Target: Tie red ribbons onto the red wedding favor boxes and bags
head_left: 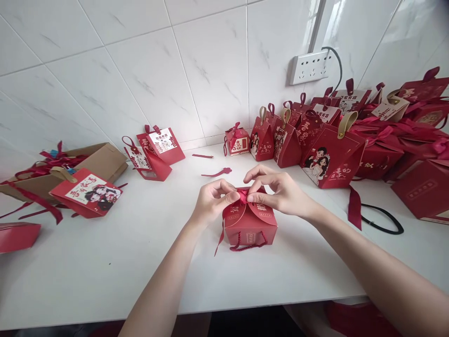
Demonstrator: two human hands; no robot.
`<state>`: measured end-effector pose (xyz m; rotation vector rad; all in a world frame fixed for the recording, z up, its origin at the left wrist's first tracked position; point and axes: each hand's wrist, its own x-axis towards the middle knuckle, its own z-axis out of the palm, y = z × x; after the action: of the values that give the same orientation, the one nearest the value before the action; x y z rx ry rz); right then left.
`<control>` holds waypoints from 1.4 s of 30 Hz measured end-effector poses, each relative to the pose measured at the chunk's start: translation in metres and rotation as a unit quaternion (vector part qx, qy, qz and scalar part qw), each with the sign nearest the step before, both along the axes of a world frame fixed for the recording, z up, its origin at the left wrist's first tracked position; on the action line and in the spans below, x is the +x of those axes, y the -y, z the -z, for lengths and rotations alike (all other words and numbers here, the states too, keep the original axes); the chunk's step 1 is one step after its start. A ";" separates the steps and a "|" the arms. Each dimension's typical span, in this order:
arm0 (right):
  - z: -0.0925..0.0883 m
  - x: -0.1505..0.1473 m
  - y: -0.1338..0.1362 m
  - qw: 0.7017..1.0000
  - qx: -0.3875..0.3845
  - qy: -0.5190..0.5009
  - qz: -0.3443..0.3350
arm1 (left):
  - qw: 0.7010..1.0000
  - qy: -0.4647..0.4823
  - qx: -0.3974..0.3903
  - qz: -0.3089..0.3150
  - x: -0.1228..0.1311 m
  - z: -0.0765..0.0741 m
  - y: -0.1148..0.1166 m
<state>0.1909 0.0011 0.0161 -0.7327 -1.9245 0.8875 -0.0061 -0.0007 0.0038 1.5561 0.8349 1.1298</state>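
A small red gift box (249,228) with gold lettering stands on the white table in front of me, its curved top flaps folded together. A twisted dark red cord handle (249,248) hangs down its near side. At the top centre, a red ribbon (242,196) is gathered into a knot. My left hand (214,199) pinches the ribbon from the left, thumb against fingers. From the right, my right hand (275,191) pinches the same ribbon between thumb and index finger. One loose ribbon end trails down the box's left side.
Several finished red boxes (333,159) crowd the right side, with a black loop (384,220) near them. A cardboard tray (105,161) of ribbons and a red box (87,192) are at left. Small red strips (216,172) lie behind. A power strip (310,67) hangs on the tiled wall.
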 end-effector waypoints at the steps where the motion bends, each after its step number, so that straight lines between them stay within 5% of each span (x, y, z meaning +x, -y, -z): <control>1: 0.000 0.001 0.000 1.000 -0.013 0.003 -0.008 | 1.000 0.001 -0.001 0.002 0.000 -0.001 0.000; 10: -0.006 0.007 -0.005 0.980 -0.173 0.001 -0.102 | 0.997 -0.001 0.007 0.071 -0.007 -0.003 -0.003; 27: -0.016 0.023 -0.004 0.978 -0.181 0.099 -0.044 | 0.993 -0.088 0.055 0.048 -0.022 -0.015 -0.004; 34: -0.017 0.019 -0.004 0.975 -0.178 0.118 -0.067 | 0.988 -0.128 0.043 0.069 -0.021 -0.020 -0.002; 42: -0.017 0.014 0.000 0.972 -0.186 0.113 -0.089 | 0.977 -0.203 0.069 0.008 -0.012 -0.024 0.005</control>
<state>0.2046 0.0015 0.0335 -0.9214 -2.0714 1.3492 -0.0185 -0.0059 0.0283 1.9440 1.0264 0.8822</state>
